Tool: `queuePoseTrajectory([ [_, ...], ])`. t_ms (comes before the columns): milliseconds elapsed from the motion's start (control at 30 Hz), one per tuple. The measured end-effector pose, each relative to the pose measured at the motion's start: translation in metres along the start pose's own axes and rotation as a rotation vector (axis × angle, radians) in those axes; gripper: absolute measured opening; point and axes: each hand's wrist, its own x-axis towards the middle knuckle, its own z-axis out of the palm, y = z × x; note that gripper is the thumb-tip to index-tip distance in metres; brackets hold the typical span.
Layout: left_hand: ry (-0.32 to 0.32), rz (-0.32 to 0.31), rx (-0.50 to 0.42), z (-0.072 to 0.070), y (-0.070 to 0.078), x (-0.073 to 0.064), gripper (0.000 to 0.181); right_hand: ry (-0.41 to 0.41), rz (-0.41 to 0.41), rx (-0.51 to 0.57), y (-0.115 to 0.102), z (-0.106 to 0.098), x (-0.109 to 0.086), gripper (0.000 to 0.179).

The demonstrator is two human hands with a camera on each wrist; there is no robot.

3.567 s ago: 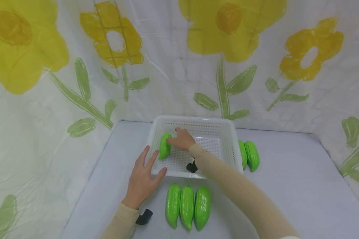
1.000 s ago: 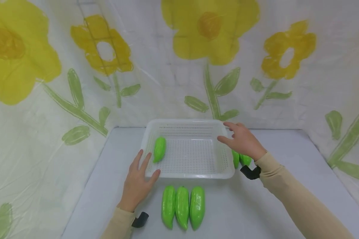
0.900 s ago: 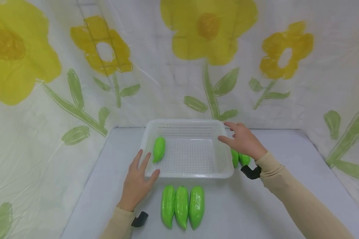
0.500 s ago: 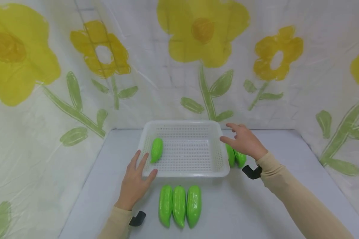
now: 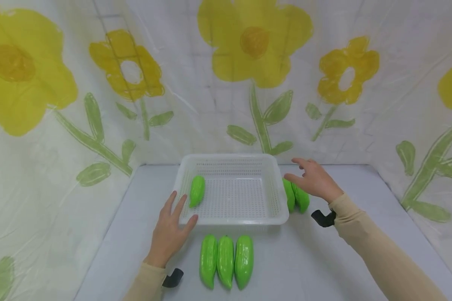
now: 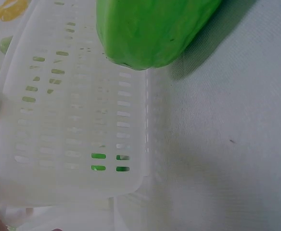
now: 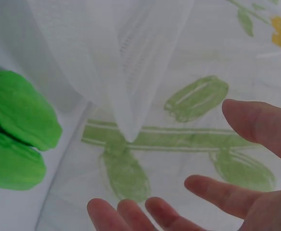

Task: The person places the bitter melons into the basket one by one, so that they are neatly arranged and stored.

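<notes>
My left hand (image 5: 169,232) rests with spread fingers on the near left corner of a white perforated plastic basket (image 5: 233,220); its fingertips show at the basket's rim in the left wrist view. Inside, along the left wall, lies one glossy green, elongated fruit-like piece (image 5: 197,191), tapered at one end. My right hand (image 5: 316,179) hovers beyond the basket's right side, fingers parted and nothing held. Beneath it, two similar green pieces (image 5: 301,198) lie side by side against the basket's outer wall, partly hidden by the basket.
In front of the basket, three more green pieces (image 5: 225,262) form a row on the white-covered table (image 5: 305,263). A white curtain (image 5: 207,121) with painted yellow flowers hangs right behind the basket. Black curved mounts (image 5: 323,218) stick out at both wrists.
My right hand has left the green piece inside the basket and moved right, over the pair outside; lately it shifted slightly further right. My left hand stays at the basket corner.
</notes>
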Motion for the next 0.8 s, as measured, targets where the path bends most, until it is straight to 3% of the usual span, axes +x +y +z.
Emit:
queuePoseTrajectory([
  [500, -0.008, -0.013, 0.017, 0.0, 0.0, 0.0, 0.073, -0.017, 0.016, -0.005, 0.029, 0.002, 0.005, 0.077],
  [800, 0.004, -0.009, 0.009, 0.001, -0.001, -0.001, 0.073, -0.054, 0.022, -0.03, 0.064, 0.028, 0.018, 0.071],
])
